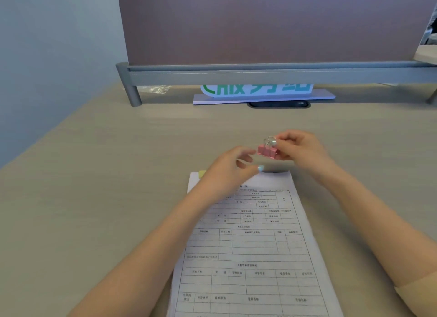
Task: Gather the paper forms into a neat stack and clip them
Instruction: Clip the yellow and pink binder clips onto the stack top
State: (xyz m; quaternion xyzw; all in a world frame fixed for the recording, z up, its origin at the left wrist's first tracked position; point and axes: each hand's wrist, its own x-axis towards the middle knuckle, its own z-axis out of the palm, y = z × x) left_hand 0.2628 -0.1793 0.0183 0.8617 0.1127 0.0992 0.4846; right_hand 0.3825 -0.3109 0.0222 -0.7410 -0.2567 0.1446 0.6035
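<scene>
— So where were the paper forms [250, 245]?
— Flat on the desk [94, 174], gathered in one pile right before the person, printed tables up. A yellow slip [202, 173] peeked out at the far left corner.
— And the clip?
— The pink binder clip [267, 152] was off the desk, just beyond the pile's far edge, apart from the paper. The right hand [299, 151] pinched it by its wire handles between thumb and fingers.
— The other hand?
— The left hand [230, 172] hovered over the top of the pile, fingers loosely curled and gripping nothing, fingertips near the clip; whether they touched it I could not tell.
— Anything behind?
— A partition screen [272, 25], with a green-lettered sign [257, 91] beneath it.
</scene>
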